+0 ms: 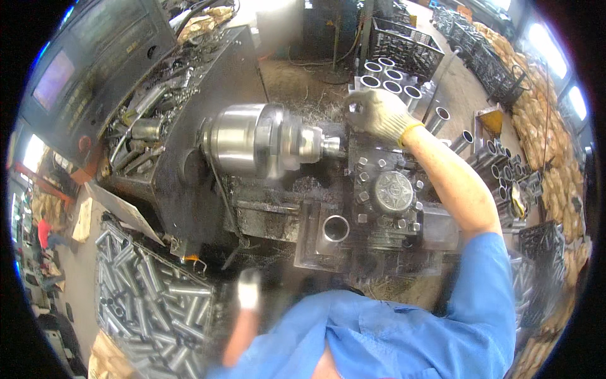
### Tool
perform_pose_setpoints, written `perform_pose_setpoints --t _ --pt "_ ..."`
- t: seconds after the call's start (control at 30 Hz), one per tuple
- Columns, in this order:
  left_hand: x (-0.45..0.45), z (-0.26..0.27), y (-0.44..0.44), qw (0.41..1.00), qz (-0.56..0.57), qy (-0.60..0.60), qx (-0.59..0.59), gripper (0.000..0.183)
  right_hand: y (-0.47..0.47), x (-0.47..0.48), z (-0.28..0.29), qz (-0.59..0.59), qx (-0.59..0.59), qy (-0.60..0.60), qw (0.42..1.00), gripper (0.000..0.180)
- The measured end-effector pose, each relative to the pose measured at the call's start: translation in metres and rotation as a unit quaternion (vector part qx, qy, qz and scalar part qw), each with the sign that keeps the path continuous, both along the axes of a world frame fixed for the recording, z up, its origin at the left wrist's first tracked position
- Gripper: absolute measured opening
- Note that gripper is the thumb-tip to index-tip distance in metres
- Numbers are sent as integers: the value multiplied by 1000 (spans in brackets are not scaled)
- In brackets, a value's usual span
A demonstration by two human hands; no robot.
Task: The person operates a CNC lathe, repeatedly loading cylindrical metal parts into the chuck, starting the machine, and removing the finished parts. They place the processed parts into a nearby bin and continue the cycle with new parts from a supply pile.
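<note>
My right hand (378, 113), in a knitted glove with a yellow cuff, reaches over the far side of the lathe's tool post (394, 190). Its fingers look curled, but whether they grip anything is hidden. Just beyond it stand several upright metal tubes (392, 87). My left hand (248, 290), in a pale glove, is blurred low in front of the lathe, and its fingers cannot be made out. Left of the tool post is the lathe's chuck (239, 139), with a stepped metal fitting (307, 143) at its end. One short metal tube (335, 229) stands upright on the carriage's near ledge.
A crate of loose metal tubes (154, 303) sits at the lower left. More tubes (506, 166) stand at the right beside stacked sacks (544, 118). A black crate (407, 47) is at the back. Metal parts crowd the headstock top (147, 128). A person in red (45, 232) is far left.
</note>
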State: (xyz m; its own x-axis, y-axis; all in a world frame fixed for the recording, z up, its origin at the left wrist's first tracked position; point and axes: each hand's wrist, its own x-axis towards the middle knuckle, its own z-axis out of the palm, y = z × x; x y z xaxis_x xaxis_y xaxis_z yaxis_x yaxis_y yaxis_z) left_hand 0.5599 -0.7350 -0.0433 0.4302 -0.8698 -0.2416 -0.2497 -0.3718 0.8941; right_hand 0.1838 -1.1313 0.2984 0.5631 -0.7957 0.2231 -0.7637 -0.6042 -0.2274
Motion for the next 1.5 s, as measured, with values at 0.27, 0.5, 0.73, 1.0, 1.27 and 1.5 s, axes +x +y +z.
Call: perform_pose_setpoints --t 0.27,0.5,0.73,1.0,1.27,1.5 --pt "-14 -3 8 998 -16 -41 55 35 -43 33 -54 25 267 192 944 73" --pt "-25 -8 41 993 47 -66 85 37 -45 46 -88 47 256 221 940 72" --pt "-11 -44 96 971 -20 -202 124 39 -51 42 -80 120 291 203 927 73" --pt "54 85 45 985 26 -172 -2 17 -9 -95 -25 -160 -56 345 923 79" --pt "98 269 -19 956 -70 -81 -272 34 241 -8 30 -133 -31 -97 986 87" --pt "-64 214 -41 919 -124 369 -64 56 349 138 -61 -162 195 -103 962 94"
